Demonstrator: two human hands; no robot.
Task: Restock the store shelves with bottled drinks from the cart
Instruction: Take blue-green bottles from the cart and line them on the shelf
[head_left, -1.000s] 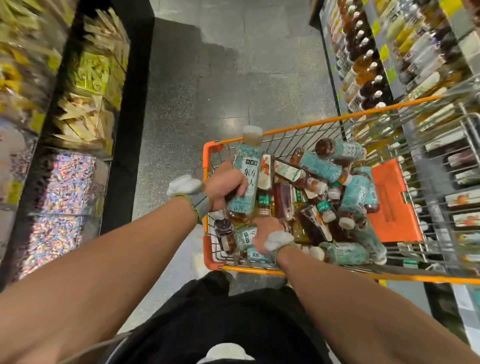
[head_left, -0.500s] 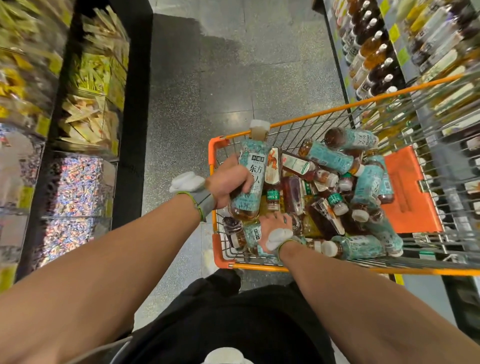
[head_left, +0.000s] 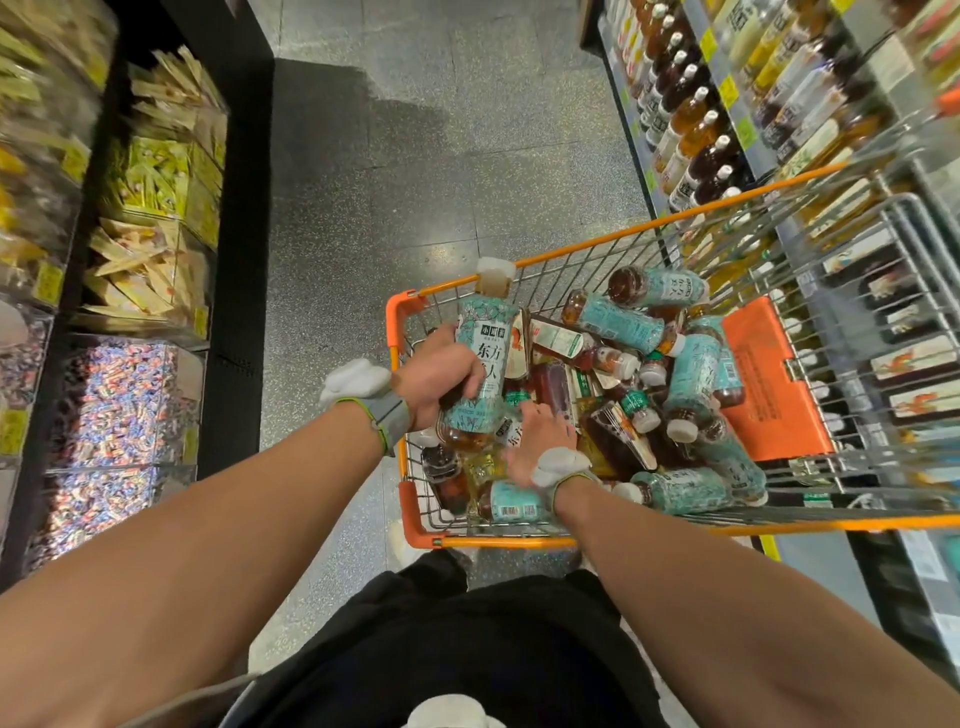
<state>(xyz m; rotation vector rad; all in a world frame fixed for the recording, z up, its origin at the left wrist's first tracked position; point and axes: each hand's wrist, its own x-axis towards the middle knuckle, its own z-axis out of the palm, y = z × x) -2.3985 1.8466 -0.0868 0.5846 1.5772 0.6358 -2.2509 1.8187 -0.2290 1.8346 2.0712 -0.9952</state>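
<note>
Teal-label bottle, cap toward 12 o'clock, was gripped by left hand, fingers curled round it; shelves were noted at 2 o'clock.

Your wire cart, orange along the rim, stands on the grey speckled floor, close beside the drinks shelf on the right. A loose heap of bottles lies in its basket. The teal-labelled tea bottles lie on their sides, mostly far and right, with dark brown drinks in the middle. An orange seat flap leans at the right end. On the shelf, white-capped bottles stand upright in rows.
</note>
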